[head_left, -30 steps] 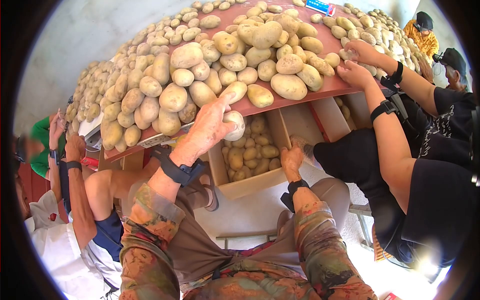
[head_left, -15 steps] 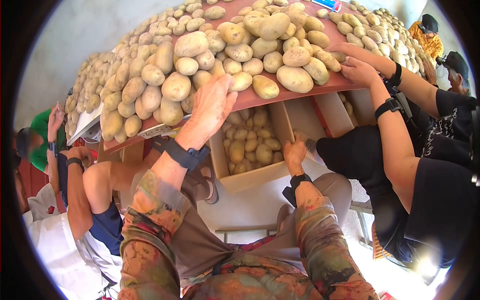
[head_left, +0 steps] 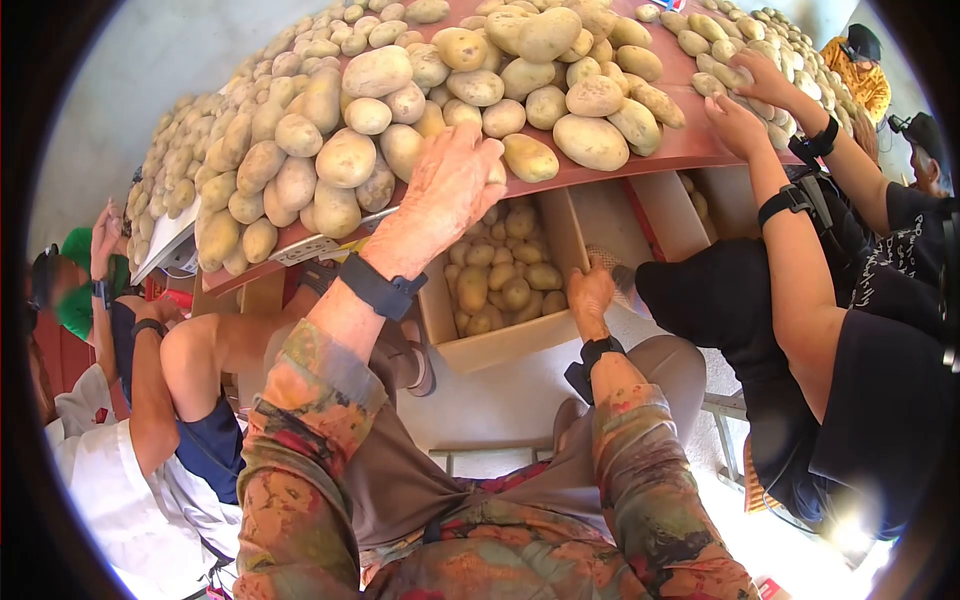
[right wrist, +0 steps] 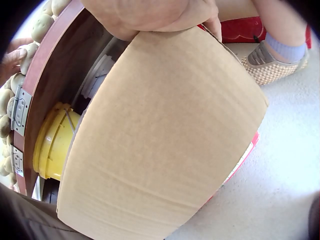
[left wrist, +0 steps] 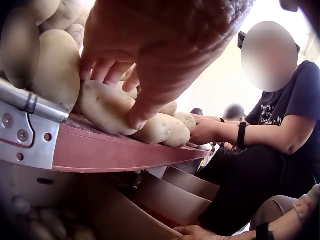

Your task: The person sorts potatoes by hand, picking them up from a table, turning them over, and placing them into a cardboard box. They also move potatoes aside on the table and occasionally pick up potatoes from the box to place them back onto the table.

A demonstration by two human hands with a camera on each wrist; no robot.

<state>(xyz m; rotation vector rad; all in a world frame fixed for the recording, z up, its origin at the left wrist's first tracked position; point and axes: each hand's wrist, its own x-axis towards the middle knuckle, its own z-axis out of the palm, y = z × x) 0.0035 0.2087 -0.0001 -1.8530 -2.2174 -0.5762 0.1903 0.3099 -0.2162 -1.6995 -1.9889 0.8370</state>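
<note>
At the front edge of the red table (head_left: 560, 178), my left hand (head_left: 440, 195) bends over a potato. The left wrist view shows this pale potato (left wrist: 107, 106) between the fingertips and the thumb, lying at the table edge. My right hand (head_left: 590, 290) grips the rim of a cardboard box (head_left: 510, 340) under the table edge. Inside the box lie several potatoes (head_left: 505, 270). In the right wrist view, the fingers of the right hand (right wrist: 155, 15) curl over the top of the box's side (right wrist: 160, 120).
A large heap of potatoes (head_left: 350, 160) covers the tabletop, with more at the right. Another person's hands (head_left: 745, 105) touch potatoes there. A second cardboard box (head_left: 665, 215) stands to the right. Beneath the table is a yellow bucket (right wrist: 55, 142). Other people sit at the left.
A second ago my left hand held a potato above the box; that potato left the hand. The hand rose to the table edge and took hold of another potato. My right hand stayed at the box rim.
</note>
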